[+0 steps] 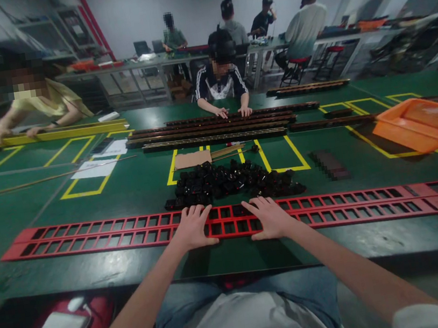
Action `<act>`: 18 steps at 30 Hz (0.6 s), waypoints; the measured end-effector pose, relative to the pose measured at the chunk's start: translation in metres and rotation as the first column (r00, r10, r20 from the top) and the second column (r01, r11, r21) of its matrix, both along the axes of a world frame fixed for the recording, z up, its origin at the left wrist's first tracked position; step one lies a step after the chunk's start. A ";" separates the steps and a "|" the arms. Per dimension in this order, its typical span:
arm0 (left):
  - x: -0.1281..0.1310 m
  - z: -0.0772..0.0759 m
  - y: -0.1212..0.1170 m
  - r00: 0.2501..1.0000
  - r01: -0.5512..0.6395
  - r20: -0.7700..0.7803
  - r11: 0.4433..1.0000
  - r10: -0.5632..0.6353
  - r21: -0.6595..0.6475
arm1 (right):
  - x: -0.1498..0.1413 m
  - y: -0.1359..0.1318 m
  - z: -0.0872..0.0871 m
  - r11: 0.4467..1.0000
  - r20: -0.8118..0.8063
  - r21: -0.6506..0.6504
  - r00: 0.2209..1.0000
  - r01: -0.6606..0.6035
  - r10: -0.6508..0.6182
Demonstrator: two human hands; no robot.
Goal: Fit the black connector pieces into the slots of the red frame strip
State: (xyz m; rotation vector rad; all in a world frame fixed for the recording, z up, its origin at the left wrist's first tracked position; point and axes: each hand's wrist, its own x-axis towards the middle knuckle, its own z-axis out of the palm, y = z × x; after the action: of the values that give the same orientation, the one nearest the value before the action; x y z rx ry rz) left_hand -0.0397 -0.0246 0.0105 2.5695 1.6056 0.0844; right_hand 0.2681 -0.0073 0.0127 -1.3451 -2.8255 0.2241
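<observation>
A long red slotted frame (133, 246) lies flat along the near side of the table, with two rows of rectangular openings. My left hand (192, 227) rests across it just left of the middle, fingers spread toward the far edge and thumb by the near edge. Mirroring it on the right, my right hand (269, 216) lies across the frame, also with spread fingers. Between the hands, a small black part (238, 210) appears to sit in a far-row opening. Just beyond the frame is a heap of small black parts (221, 180).
Behind the heap lie a cardboard piece (193, 159) and thin rods (227, 152). Long dark rails (214, 130) cross the table before a co-worker. An orange bin (421, 124) stands right, near a dark flat object (329, 165). Another person handles yellow rails (76, 131) at left.
</observation>
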 end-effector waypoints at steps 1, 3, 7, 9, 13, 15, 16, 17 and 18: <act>0.007 0.000 0.000 1.000 0.001 0.003 1.000 -0.001 -0.008 | 0.007 0.001 0.000 1.000 0.003 -0.001 1.000 -0.004 0.004; 0.021 -0.002 0.000 1.000 -0.010 0.018 1.000 0.010 -0.008 | 0.021 0.002 0.001 1.000 0.010 -0.004 1.000 -0.003 0.003; 0.034 -0.006 0.001 0.996 0.020 0.083 1.000 -0.020 -0.001 | 0.038 0.000 0.001 0.999 -0.005 0.007 0.999 0.043 -0.042; 0.031 -0.006 0.005 0.991 0.010 0.137 1.000 -0.011 0.010 | 0.039 -0.002 0.000 0.999 -0.016 0.010 0.998 0.053 -0.053; 0.021 -0.001 0.021 0.939 -0.326 0.181 0.926 0.294 0.190 | 0.036 -0.004 -0.002 0.999 -0.021 0.006 0.999 0.040 -0.040; 0.017 0.003 0.028 0.919 -0.393 0.133 0.895 0.372 0.210 | 0.036 -0.005 -0.002 0.999 -0.024 0.003 0.999 0.040 -0.040; 0.016 0.004 0.032 0.922 -0.388 0.104 0.898 0.374 0.207 | 0.035 -0.004 -0.002 0.999 -0.027 0.003 0.999 0.043 -0.043; 0.016 0.005 0.035 0.928 -0.373 0.079 0.906 0.364 0.203 | 0.036 -0.004 -0.002 0.999 -0.031 0.003 0.998 0.047 -0.047; 0.016 0.006 0.037 0.937 -0.350 0.056 0.916 0.346 0.195 | 0.036 -0.004 -0.001 0.999 -0.034 0.003 0.998 0.048 -0.048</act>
State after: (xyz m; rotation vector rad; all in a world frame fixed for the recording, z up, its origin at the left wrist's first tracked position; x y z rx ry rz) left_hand -0.0235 0.0126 0.0161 2.3721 2.1312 0.3181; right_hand 0.3038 -0.0115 0.0114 -1.3928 -2.7611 0.2392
